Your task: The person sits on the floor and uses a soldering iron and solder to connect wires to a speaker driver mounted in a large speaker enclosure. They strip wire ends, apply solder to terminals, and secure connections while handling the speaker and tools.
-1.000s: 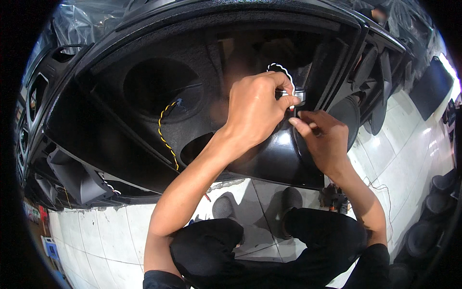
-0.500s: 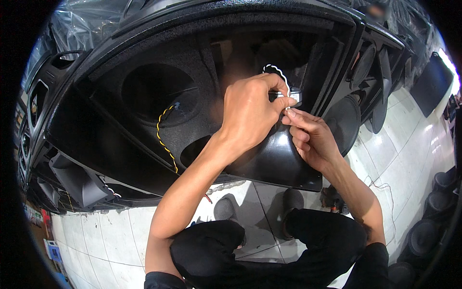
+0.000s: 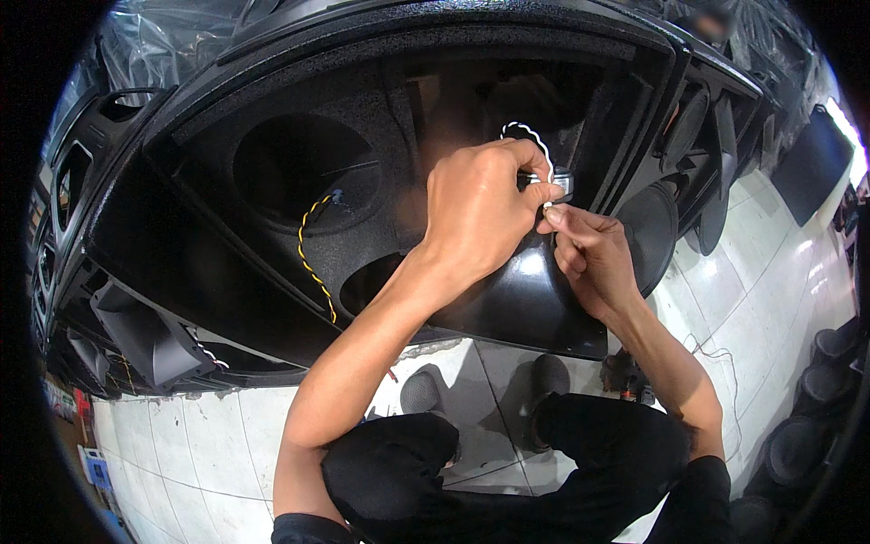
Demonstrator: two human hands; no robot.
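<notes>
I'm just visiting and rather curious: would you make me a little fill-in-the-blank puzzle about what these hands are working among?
1. The left hand pinches a twisted wire coloured black and ____.
2. Another wire, away from the hands, is black and ____.
3. In the picture, that other wire lies to the ____ of the right hand.
4. The trousers below the hands are ____.

Missing words: white; yellow; left; black.

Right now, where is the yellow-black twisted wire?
In the head view, the yellow-black wire lies left of the left hand, by the large round opening.
</notes>
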